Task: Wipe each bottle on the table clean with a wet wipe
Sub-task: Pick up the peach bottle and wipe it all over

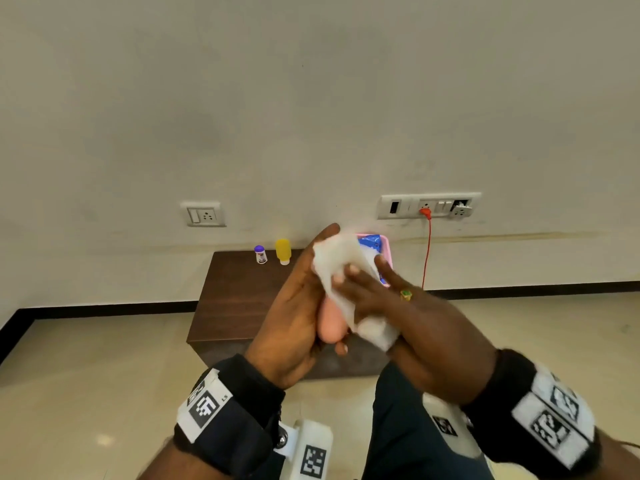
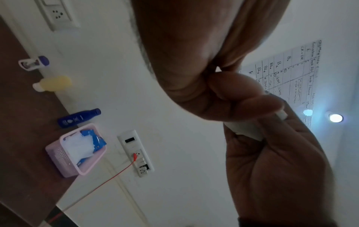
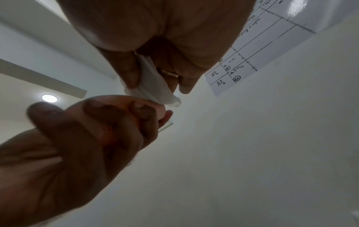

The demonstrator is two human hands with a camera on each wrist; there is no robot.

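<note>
Pink bottle [image 1: 329, 323], likely light and slick when damp: left hand [image 1: 294, 317] grips body; right hand [image 1: 391, 306] clutches wet wipe [image 1: 343, 271].

We see a peach bottle [image 1: 330, 325], white wipe [image 1: 341, 268], yellow bottle [image 1: 283, 250], navy bottle [image 2: 78, 118], pink basket [image 2: 58, 155] and dark brown counter [image 1: 242, 289].
</note>
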